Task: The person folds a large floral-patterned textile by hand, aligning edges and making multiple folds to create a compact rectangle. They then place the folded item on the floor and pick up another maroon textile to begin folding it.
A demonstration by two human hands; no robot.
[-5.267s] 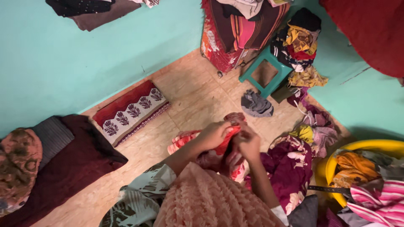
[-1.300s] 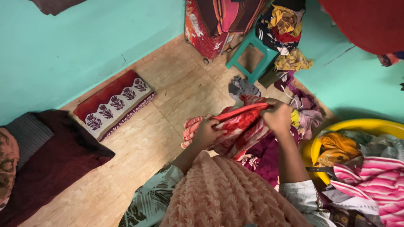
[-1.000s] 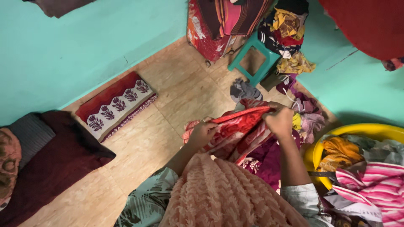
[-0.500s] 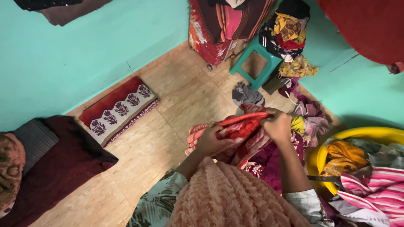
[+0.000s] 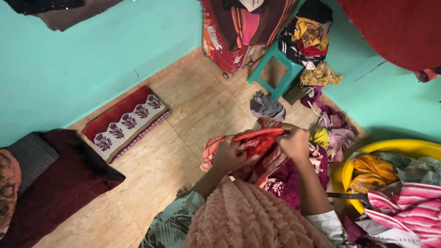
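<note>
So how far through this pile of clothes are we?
Done: nothing that clearly shows as folded. In hand: the left hand and right hand both grip the red patterned cloth, bunched between them. Left: loose clothes on the floor, the heaped teal stool and the full yellow tub.

Turquoise painted walls (image 5: 82,59) meet a beige tiled floor (image 5: 193,110) in dim, warm light. A small teal plastic stool (image 5: 275,73) stands in the corner, and a red leaf-patterned mat (image 5: 126,121) lies along the wall.
</note>
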